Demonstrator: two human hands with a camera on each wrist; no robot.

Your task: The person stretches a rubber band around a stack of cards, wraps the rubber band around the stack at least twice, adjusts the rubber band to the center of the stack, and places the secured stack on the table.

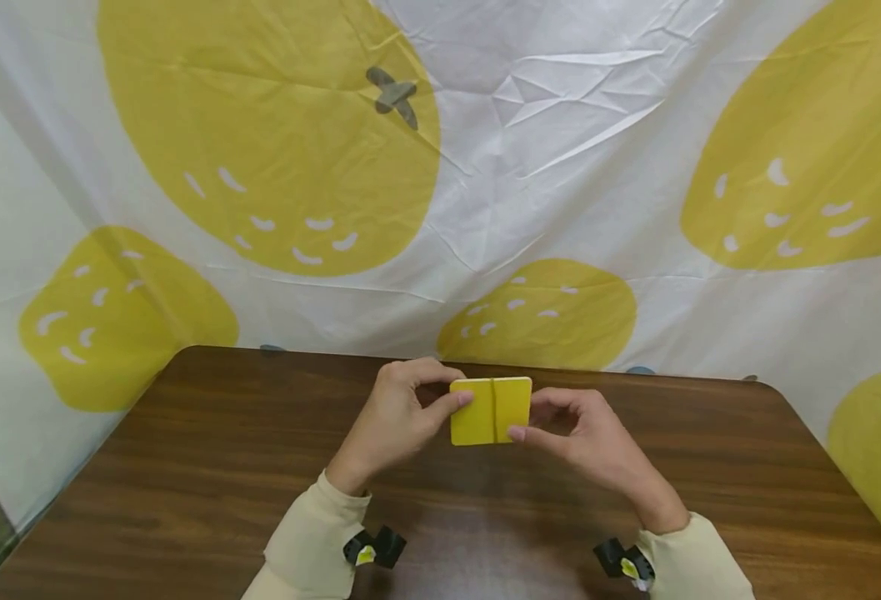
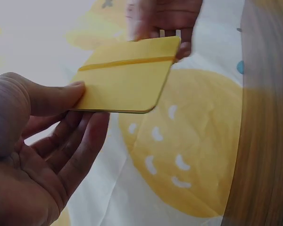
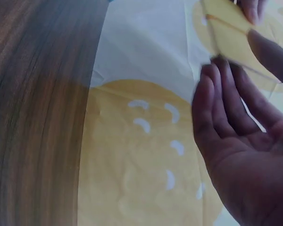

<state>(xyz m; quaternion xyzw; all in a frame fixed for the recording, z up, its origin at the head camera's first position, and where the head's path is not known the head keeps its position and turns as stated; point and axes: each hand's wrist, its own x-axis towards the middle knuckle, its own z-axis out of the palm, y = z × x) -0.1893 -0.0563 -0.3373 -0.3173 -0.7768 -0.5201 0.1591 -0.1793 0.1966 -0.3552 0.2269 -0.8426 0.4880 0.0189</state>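
Between the two hands a small yellow notebook (image 1: 473,421) is held up above the table, its cover facing the head camera. An elastic band (image 1: 494,410) in a darker yellow runs across the cover, near the middle. My left hand (image 1: 401,417) pinches the notebook's left side, thumb on the cover and fingers behind it, as the left wrist view (image 2: 52,122) also shows. At the lower right corner my right hand (image 1: 590,437) pinches it, thumb on the cover. In the right wrist view the right fingers (image 3: 226,94) lie behind the notebook (image 3: 231,40).
A dark brown wooden table (image 1: 207,467) spreads beneath both hands. Behind it hangs a white cloth (image 1: 560,167) printed with large yellow fruit, reaching down to the table's far edge. Black wrist devices (image 1: 375,547) sit at both sleeve cuffs.
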